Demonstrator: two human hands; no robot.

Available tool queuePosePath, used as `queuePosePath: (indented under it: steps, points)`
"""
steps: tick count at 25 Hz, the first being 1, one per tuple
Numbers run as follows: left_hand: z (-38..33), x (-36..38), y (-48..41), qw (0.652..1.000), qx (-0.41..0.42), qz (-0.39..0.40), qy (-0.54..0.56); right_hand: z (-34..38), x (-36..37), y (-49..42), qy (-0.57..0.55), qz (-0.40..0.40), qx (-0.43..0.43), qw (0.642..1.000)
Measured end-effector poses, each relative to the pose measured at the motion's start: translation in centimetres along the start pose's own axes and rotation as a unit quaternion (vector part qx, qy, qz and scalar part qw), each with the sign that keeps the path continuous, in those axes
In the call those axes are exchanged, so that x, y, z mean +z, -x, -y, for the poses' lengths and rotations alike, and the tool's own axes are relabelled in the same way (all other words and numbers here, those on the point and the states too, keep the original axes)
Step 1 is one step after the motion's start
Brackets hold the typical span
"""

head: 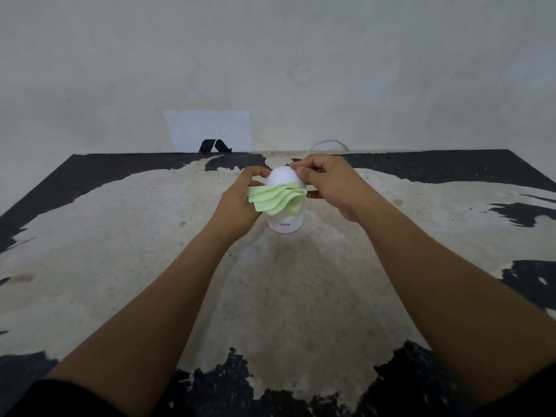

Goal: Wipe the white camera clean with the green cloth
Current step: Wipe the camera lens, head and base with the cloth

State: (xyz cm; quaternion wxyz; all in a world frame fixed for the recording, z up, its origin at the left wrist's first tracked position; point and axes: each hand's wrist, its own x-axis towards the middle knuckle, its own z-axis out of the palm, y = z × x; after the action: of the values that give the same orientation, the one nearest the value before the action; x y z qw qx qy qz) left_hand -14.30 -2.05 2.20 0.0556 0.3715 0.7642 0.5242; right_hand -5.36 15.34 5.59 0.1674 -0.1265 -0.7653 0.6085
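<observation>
The white camera (285,222) stands upright at the middle of the table, a rounded dome on a short round base with small lettering. The green cloth (275,198) lies stretched in folds across the camera's front, below the dome. My left hand (240,206) grips the cloth's left end beside the camera. My right hand (328,183) pinches the cloth's right end, with its fingertips touching the top of the dome. The camera's middle is hidden behind the cloth.
The table (120,266) has a worn black top with a large pale patch. A white cable (326,143) runs from behind the camera towards the wall. A white sheet with a black mark (210,132) leans on the wall at the back.
</observation>
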Motion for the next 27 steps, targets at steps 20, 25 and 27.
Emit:
queuePosePath:
  steps: [20,25,27]
  points:
    - [-0.9,2.7,-0.3,0.998,-0.038,-0.035,0.040,-0.1,0.0,-0.1,0.038,-0.021,-0.020,0.999]
    - [0.4,1.1,0.3,0.987,-0.051,0.032,0.152,0.1,0.1,0.0,-0.007,-0.003,0.002,1.000]
    - [1.1,0.7,0.5,0.987,-0.050,0.039,0.147,0.1,0.1,0.0,-0.008,-0.004,0.004,1.000]
